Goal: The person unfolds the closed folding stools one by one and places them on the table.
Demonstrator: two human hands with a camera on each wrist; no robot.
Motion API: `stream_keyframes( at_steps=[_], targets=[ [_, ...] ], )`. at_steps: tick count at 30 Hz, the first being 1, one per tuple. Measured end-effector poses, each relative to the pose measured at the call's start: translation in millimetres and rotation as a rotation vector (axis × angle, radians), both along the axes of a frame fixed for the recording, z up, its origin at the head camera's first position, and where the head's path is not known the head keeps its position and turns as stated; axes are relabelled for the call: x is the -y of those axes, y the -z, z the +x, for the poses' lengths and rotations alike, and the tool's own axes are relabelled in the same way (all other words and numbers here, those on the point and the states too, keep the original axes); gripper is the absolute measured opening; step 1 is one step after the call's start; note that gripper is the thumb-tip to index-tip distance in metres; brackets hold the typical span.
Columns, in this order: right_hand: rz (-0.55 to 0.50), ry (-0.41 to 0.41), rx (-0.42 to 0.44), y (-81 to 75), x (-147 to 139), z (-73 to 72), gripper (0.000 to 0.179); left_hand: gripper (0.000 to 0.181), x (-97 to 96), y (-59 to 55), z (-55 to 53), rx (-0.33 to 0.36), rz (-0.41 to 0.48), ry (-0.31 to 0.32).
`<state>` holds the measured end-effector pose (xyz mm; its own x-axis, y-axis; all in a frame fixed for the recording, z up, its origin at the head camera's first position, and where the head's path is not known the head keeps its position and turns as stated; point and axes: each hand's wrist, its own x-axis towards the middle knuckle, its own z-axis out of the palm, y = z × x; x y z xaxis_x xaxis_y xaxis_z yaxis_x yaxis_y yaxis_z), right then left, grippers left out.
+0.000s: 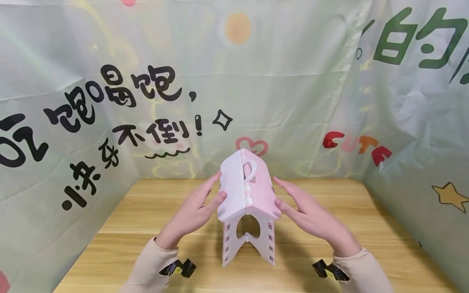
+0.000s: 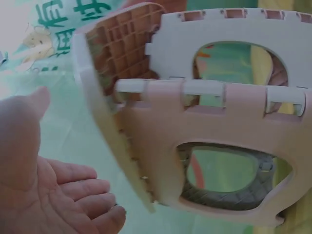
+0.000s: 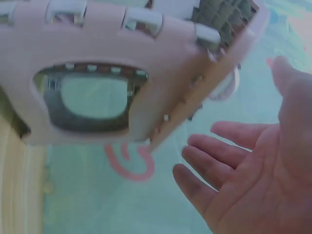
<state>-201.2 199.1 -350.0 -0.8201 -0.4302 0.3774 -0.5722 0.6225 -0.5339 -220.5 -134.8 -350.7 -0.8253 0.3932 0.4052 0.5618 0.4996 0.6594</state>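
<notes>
A pink and white plastic folding stool (image 1: 232, 185) stands on its legs, its top half-folded into a roof shape with a handle loop (image 1: 251, 171) at the ridge. My left hand (image 1: 196, 209) is held beside the white slope, fingers straight and palm toward it. On the opposite side, my right hand (image 1: 311, 211) faces the pink slope in the same way. Both wrist views show gaps between the palms and the stool; neither hand grips anything. Underneath, the left wrist view shows the hinged pink leg panel (image 2: 151, 126) and the ribbed underside (image 2: 126, 44) of the top.
The stool stands on a wood-grain table (image 1: 165, 260). Behind and along both sides hangs a pale printed cloth (image 1: 286, 101) with lettering and small drawings. Each sleeve carries a black wrist device, one at the left wrist (image 1: 177, 268) and one at the right wrist (image 1: 329, 270).
</notes>
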Motion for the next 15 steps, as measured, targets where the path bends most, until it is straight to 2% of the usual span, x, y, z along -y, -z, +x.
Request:
stream_keyframes(
  at_steps=[4, 9, 15],
  targets=[
    [0.011, -0.027, -0.009, 1.5, 13.9, -6.4, 0.069, 0.071, -10.1, 5.6, -5.0, 0.005, -0.033, 0.021],
    [0.012, -0.024, 0.018, 5.2, 22.3, -10.7, 0.073, 0.078, -17.8, 10.2, -7.0, 0.045, -0.055, 0.04],
    [-0.017, -0.029, 0.067, 5.1, 24.2, -13.9, 0.076, 0.084, -17.8, 4.9, -5.7, 0.1, -0.062, 0.033]
  ],
)
